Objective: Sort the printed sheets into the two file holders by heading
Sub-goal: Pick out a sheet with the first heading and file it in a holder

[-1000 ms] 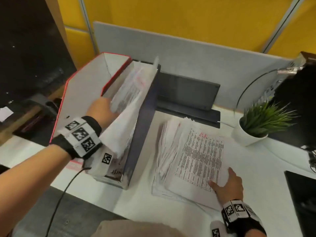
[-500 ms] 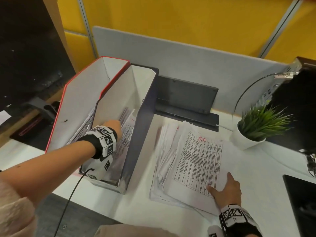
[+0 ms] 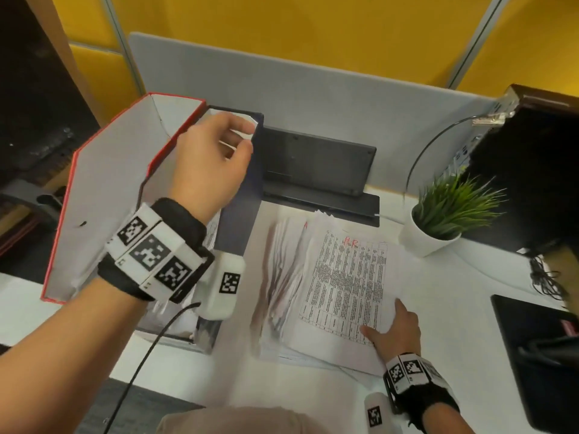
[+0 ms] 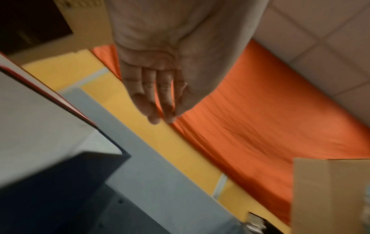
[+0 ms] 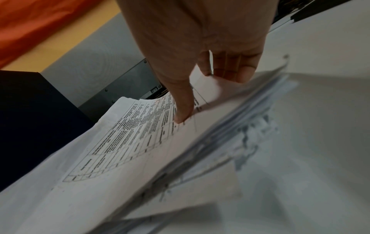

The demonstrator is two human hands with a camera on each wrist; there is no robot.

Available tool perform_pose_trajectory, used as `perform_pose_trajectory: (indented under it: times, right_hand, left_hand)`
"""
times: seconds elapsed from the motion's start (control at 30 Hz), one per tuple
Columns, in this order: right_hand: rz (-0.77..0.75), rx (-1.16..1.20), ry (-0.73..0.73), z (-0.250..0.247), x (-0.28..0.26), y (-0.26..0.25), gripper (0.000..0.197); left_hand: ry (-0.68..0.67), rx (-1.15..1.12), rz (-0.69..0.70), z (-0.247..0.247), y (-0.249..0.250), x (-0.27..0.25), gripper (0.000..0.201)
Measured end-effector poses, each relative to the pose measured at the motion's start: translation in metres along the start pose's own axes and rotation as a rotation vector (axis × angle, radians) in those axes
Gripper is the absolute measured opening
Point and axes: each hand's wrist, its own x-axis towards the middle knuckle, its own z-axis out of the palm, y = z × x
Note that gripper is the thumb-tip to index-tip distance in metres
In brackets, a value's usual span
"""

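Observation:
Two file holders stand side by side at the left, a red-edged one and a dark blue one. My left hand hovers over the top of the blue holder with loosely curled fingers and holds nothing. To the right of the holders lies a messy stack of printed sheets. The top sheet has a table of text and "HR" written in red. My right hand pinches that sheet's near right corner. Its thumb lies on top and its fingers are behind the raised edge.
A dark flat device leans against the grey divider behind the stack. A potted plant stands at the right, with a black pad nearer. The desk's front edge is close to me.
My left hand pushed a sheet down into the dark blue holder, let go of it, and has risen out empty to the holder's top. The right hand stayed on the stack's corner.

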Motion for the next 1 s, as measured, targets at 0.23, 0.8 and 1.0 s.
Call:
perform_pose_trajectory:
  times: [0.23,0.8,1.0]
  right_hand:
    - [0.013,-0.001,-0.035,-0.002,-0.001,-0.003,0.103]
    - [-0.026,-0.028,-0.089,-0.005,-0.004,-0.005,0.106]
    - [-0.021,-0.005,-0.127,-0.004,-0.011,-0.002,0.108]
  left_hand:
    - [-0.399,0.087,-0.139,0.097,-0.014,-0.058,0.016]
    - [-0.759,0.475,-0.426,0.157,-0.079,-0.110,0.025]
    - [-0.760,0.516,-0.351,0.149,-0.083,-0.123,0.024]
